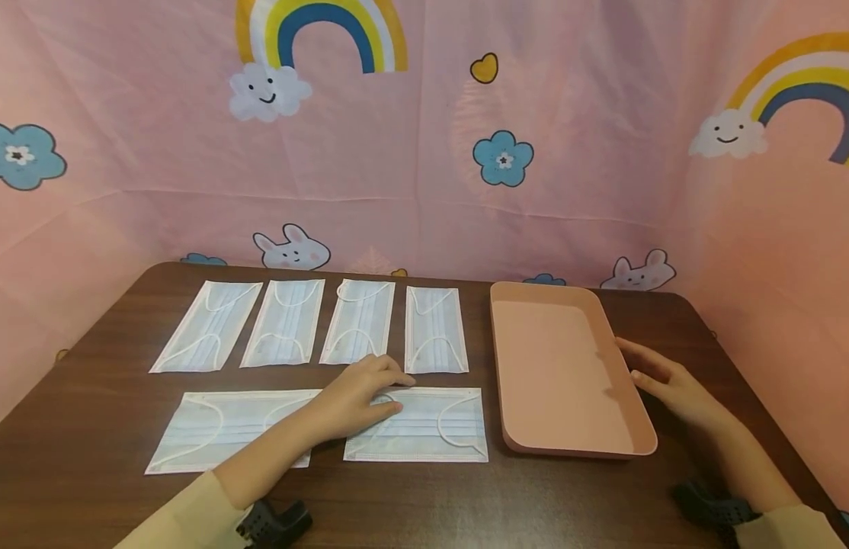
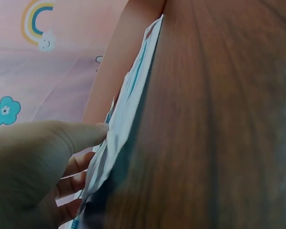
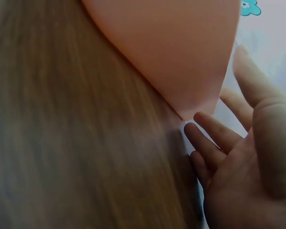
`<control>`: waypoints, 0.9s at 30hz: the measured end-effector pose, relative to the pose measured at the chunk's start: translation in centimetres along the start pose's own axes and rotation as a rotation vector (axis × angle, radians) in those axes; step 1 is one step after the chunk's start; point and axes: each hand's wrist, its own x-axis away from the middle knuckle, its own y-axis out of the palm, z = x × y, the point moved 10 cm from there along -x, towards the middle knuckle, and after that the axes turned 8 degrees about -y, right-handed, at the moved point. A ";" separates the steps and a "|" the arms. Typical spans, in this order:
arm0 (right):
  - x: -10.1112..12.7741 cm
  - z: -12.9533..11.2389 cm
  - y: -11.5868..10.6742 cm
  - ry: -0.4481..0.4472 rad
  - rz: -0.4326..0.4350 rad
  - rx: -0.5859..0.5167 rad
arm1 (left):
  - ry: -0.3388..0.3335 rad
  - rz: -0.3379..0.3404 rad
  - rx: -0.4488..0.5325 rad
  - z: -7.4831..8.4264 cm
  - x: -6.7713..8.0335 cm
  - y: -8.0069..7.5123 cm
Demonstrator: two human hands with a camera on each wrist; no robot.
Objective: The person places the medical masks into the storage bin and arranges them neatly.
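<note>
Mask [image 1: 424, 442] near the left hand: pale blue, pleated, white edges, white ear loops, flat, just left of the tray [image 1: 562, 374]. Tray is pink, shallow, round-cornered. Four masks [image 1: 437, 328] in a row, also left of tray, toward its far end; another mask [image 1: 201, 431] well left of it. Left hand [image 1: 359, 393] lies over the nearest mask's far left part, fingers loosely spread, touching it. Right hand [image 1: 674, 393] at tray's right side, relaxed, part-open; contact unclear. Left wrist view shows fingertips below the thumb, hidden from head; right wrist view adds the palm.
</note>
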 end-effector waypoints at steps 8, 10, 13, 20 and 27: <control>-0.2 0.6 0.2 0.021 -0.013 -0.017 | 0.002 -0.066 0.043 -0.3 -0.7 0.6; -0.2 0.5 0.3 0.019 -0.020 -0.024 | 0.009 -0.090 0.073 -0.3 -0.8 0.7; -0.2 0.5 0.3 0.027 -0.029 -0.031 | 0.009 -0.129 0.120 -0.4 -1.0 0.8; 0.0 0.5 0.2 0.033 -0.037 -0.014 | -0.003 -0.214 0.177 -0.4 -1.6 1.1; -0.2 0.6 0.3 0.021 -0.036 -0.055 | 0.035 -0.279 0.211 0.0 -1.8 1.3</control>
